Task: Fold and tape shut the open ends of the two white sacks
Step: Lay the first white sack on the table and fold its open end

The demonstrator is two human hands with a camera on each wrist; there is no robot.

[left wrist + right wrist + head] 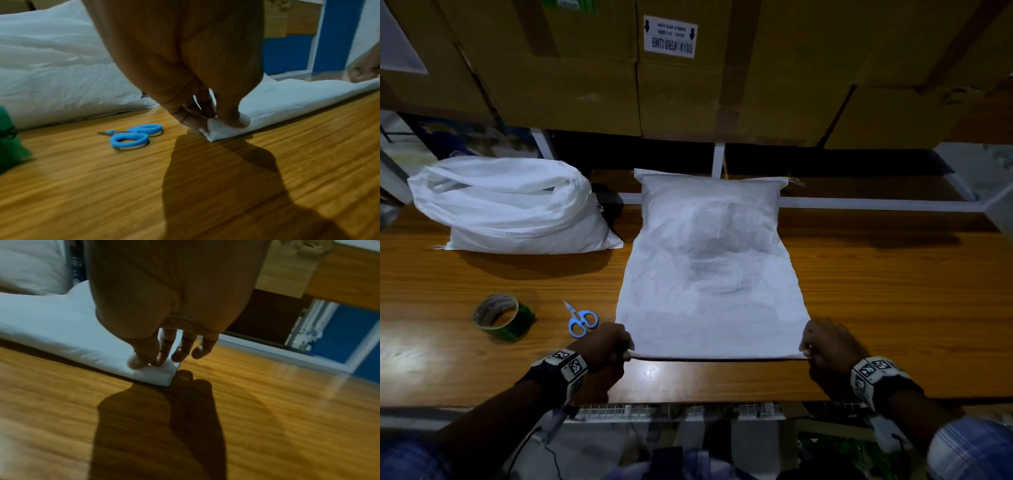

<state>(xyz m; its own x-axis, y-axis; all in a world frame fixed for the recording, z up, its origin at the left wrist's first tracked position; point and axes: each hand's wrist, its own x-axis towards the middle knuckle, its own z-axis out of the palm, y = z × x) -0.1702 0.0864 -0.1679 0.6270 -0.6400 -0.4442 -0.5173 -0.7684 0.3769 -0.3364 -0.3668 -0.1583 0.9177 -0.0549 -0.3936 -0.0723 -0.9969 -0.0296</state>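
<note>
A white sack [709, 274] lies lengthwise on the wooden table [876, 291], its bulging filled part far from me and its flat open end near me. My left hand [625, 353] pinches the near left corner of the sack [216, 131] between thumb and fingers. My right hand [808, 353] pinches the near right corner of the sack [156, 371], thumb on top. The near edge is stretched straight between both hands. A second white sack [513, 205], crumpled and loosely open, lies at the back left.
A roll of green tape [500, 317] stands left of my left hand. Blue-handled scissors [580, 320] [131, 137] lie between the roll and the sack. Stacked cardboard boxes [688, 68] rise behind the table. A white frame rail [876, 205] runs along the back edge.
</note>
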